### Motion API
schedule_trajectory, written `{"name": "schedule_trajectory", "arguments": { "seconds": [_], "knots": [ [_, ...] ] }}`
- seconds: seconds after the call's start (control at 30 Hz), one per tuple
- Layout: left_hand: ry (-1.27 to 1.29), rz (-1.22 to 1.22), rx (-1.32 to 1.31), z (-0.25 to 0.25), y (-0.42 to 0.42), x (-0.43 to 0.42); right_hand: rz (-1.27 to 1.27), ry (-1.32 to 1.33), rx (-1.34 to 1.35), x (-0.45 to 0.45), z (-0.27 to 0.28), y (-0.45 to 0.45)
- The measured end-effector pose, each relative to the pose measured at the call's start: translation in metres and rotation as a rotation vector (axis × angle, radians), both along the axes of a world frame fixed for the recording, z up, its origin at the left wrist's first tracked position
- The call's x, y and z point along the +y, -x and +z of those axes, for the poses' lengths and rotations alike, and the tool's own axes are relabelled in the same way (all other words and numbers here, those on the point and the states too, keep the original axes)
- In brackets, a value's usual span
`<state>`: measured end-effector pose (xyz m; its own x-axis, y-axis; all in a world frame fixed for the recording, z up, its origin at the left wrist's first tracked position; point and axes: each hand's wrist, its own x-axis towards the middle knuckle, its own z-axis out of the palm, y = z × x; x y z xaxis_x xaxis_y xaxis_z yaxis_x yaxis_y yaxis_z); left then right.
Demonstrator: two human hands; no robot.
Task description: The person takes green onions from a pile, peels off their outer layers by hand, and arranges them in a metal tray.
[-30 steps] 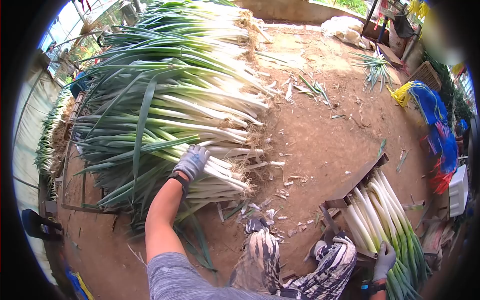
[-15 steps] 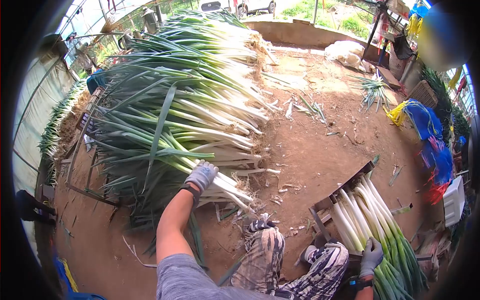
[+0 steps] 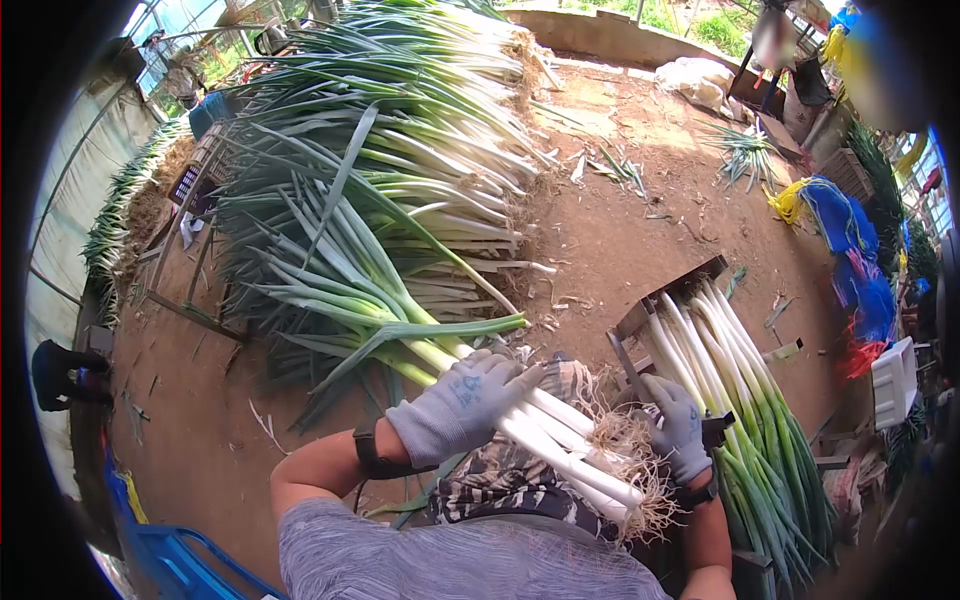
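Note:
My left hand [image 3: 468, 396], in a grey glove, is wrapped around the white stalks of a small bunch of long green onions [image 3: 565, 440]. The bunch lies slantwise above my lap, its leaves toward the upper left and its shaggy roots [image 3: 640, 465] toward my right hand. Beside those roots is my right hand [image 3: 678, 428], also gloved, with thumb and fingers apart; whether it touches them is hard to tell. Just right of it, a metal rack [image 3: 668, 297] holds more green onions [image 3: 750, 375], white ends at the far side.
A large heap of green onions [image 3: 430, 140] rises at the front left. Cut leaves and peelings litter the dirt floor [image 3: 620, 240]. Blue netting [image 3: 845, 230] and a white crate [image 3: 893, 383] stand at the right, a blue container [image 3: 195, 565] at the lower left.
My left hand has drawn the bunch off the heap, right and toward my lap. My right hand has left the racked onions' green part and moved up and left to the bunch's roots.

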<state>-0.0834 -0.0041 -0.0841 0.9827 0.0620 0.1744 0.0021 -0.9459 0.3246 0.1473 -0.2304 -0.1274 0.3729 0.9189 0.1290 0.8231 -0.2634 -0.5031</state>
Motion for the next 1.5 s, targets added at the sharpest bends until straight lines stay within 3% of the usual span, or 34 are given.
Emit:
{"name": "schedule_trajectory", "arguments": {
  "seconds": [0.07, 0.1, 0.13, 0.17, 0.2, 0.3, 0.33, 0.37, 0.43, 0.53, 0.57, 0.6, 0.7, 0.73, 0.83, 0.97, 1.17, 1.3, 1.37, 1.5],
  "knots": [
    [0.072, -0.076, 0.088, 0.023, 0.008, -0.021, 0.245, -0.075, 0.024, 0.013, -0.032, 0.012],
    [0.155, -0.101, 0.122, 0.037, 0.011, -0.027, 0.23, -0.035, 0.27, 0.021, -0.057, 0.024],
    [0.235, -0.124, 0.157, 0.051, 0.014, -0.031, 0.383, -0.137, 0.638, 0.028, -0.011, 0.054],
    [0.313, -0.149, 0.19, 0.058, 0.016, -0.035, 0.482, -0.163, 0.842, 0.034, 0.011, 0.076],
    [0.47, -0.218, 0.056, 0.051, 0.016, -0.035, 0.556, -0.17, 0.912, 0.038, 0.027, 0.092],
    [0.719, -0.287, 0.113, 0.083, 0.02, -0.035, 0.664, -0.188, 1.011, 0.034, 0.054, 0.108],
    [0.759, -0.284, 0.193, 0.084, 0.02, -0.032, 0.666, -0.207, 1.028, 0.032, 0.058, 0.108],
    [0.919, -0.287, 0.165, 0.08, 0.019, -0.032, 0.657, -0.234, 1.046, 0.032, 0.061, 0.106],
    [0.95, -0.276, 0.016, 0.075, 0.015, -0.034, 0.607, -0.307, 1.096, 0.034, 0.063, 0.103],
    [1.133, -0.157, 0.325, 0.08, 0.002, -0.032, 0.372, -0.562, 1.297, 0.05, 0.063, 0.092],
    [1.139, -0.151, 0.305, 0.077, -0.001, -0.028, 0.274, -0.683, 1.383, 0.058, 0.06, 0.089],
    [1.143, -0.147, 0.283, 0.071, -0.006, -0.022, 0.373, -0.677, 1.369, 0.066, 0.063, 0.081],
    [1.225, -0.087, 0.198, 0.067, -0.01, -0.018, 0.353, -0.877, 1.429, 0.09, 0.055, 0.073],
    [1.211, -0.07, 0.2, 0.065, -0.011, -0.015, 0.152, -0.927, 1.449, 0.093, 0.074, 0.083],
    [1.115, -0.018, 0.162, 0.055, -0.012, -0.011, 0.102, -1.033, 1.268, 0.101, 0.083, 0.076],
    [1.163, 0.015, 0.185, 0.056, -0.011, -0.007, 0.047, -0.968, 1.289, 0.101, 0.098, 0.082],
    [1.282, 0.032, 0.117, 0.024, -0.012, -0.004, -0.075, -1.166, 1.293, 0.12, 0.104, 0.076],
    [1.372, 0.066, 0.077, 0.011, -0.015, -0.008, 0.021, -1.129, 1.269, 0.126, 0.092, 0.066],
    [1.33, 0.154, 0.039, -0.012, -0.02, -0.009, 0.126, -1.167, 1.27, 0.134, 0.083, 0.058],
    [1.178, 0.216, -0.04, -0.032, -0.03, -0.016, -0.027, -1.154, 1.252, 0.144, 0.083, 0.063]
  ]
}}
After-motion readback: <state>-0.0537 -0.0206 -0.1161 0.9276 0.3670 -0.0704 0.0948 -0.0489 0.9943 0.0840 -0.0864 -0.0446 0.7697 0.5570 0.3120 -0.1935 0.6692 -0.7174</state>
